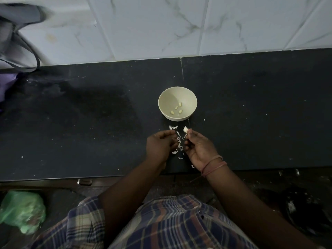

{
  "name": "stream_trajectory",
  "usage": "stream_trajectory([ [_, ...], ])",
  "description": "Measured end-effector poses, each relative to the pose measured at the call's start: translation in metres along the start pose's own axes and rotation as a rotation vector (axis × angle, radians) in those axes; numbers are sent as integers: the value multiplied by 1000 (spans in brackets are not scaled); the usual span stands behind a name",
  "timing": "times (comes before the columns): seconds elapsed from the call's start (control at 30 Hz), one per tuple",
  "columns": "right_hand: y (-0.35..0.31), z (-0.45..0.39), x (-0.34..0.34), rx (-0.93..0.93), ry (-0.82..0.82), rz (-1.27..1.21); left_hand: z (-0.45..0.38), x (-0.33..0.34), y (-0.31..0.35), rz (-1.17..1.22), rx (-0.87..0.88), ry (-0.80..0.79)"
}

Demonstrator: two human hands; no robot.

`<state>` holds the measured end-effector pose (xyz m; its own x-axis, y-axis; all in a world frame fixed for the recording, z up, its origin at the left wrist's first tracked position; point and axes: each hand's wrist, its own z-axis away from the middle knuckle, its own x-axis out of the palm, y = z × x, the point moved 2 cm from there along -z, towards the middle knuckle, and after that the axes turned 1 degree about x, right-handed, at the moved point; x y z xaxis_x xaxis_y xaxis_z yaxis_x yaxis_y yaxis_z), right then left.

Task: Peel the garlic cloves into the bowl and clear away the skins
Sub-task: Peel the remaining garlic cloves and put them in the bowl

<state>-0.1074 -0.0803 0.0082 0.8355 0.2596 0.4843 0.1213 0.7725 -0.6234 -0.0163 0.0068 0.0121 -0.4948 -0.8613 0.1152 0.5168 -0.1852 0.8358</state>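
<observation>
Fingertips [189,131] of the right hand [198,147] pinch a garlic clove [185,129], lifted just above the dark counter [89,123]. Beside it the left hand [159,145] has its fingers curled in, tips among the skins; whether it grips one, I cannot tell. Between and below the hands, papery skins [178,141] lie scattered on the counter. Just beyond sits the pale bowl [166,99], upright, with peeled cloves [177,110] in its bottom. Farther back, marbled wall tiles [161,27].
</observation>
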Motion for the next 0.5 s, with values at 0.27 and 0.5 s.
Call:
stream_trajectory([
  [0.27,7,1,4,-118,13,139,5,8,0,86,71,-154],
  [0.5,-2,2,2,-507,140,698,4,6,-3,139,79,-95],
])
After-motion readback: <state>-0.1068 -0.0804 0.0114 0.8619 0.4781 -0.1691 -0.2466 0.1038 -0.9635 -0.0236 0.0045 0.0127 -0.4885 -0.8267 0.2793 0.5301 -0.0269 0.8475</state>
